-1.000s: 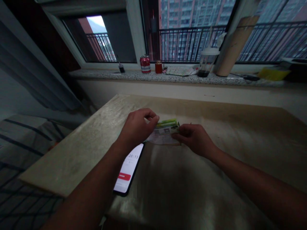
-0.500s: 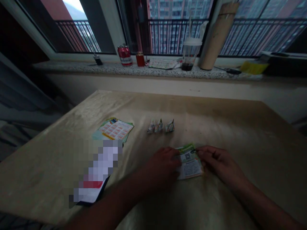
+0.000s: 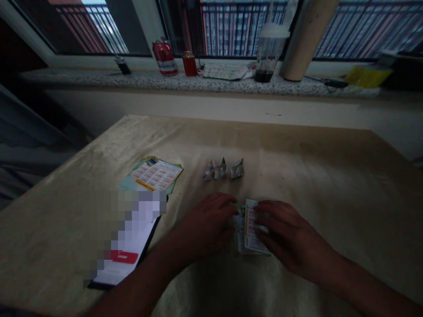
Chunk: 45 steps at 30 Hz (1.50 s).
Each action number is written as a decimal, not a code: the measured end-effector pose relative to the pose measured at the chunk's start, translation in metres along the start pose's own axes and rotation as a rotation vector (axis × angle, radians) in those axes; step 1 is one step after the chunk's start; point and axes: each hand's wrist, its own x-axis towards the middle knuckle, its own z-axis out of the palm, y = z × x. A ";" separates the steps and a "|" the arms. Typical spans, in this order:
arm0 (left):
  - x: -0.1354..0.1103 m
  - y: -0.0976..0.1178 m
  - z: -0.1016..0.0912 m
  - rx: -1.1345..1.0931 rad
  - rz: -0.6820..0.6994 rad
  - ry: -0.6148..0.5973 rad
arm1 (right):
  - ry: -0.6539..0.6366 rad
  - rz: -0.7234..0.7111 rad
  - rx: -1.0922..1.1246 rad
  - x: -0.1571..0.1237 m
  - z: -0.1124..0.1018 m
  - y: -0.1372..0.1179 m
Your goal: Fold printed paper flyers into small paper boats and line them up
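Note:
A printed paper sheet (image 3: 253, 224) lies on the table in front of me, its right side folded over toward the left so that a strip with orange print faces up. My right hand (image 3: 284, 229) has its fingers on this flap, holding it over. At the sheet's left edge, the curled fingertips of my left hand (image 3: 218, 222) hold the paper; the thumb is partly hidden. Beyond the hands stand small folded paper pieces (image 3: 220, 169) with pointed tips. A stack of printed sheets (image 3: 157, 174) lies to the left.
A phone (image 3: 132, 246), partly pixelated, lies left of my left forearm on the pale table (image 3: 185, 136). Along the granite windowsill (image 3: 139, 81) stand a red can (image 3: 165, 58), a small orange-red jar (image 3: 189, 64), a lidded plastic cup (image 3: 268, 53) and a tall tan cylinder (image 3: 307, 39).
The sheet's right side has been folded over to the left by my right hand, which moved left with it. My left hand has shifted slightly left. The view has tilted down.

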 end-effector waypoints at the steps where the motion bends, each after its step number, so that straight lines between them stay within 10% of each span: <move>1: -0.002 -0.003 -0.001 0.012 -0.022 0.003 | -0.025 -0.016 -0.014 0.003 -0.001 -0.001; 45: -0.007 0.015 0.007 0.032 0.030 -0.069 | -0.179 -0.200 -0.150 0.003 0.005 0.003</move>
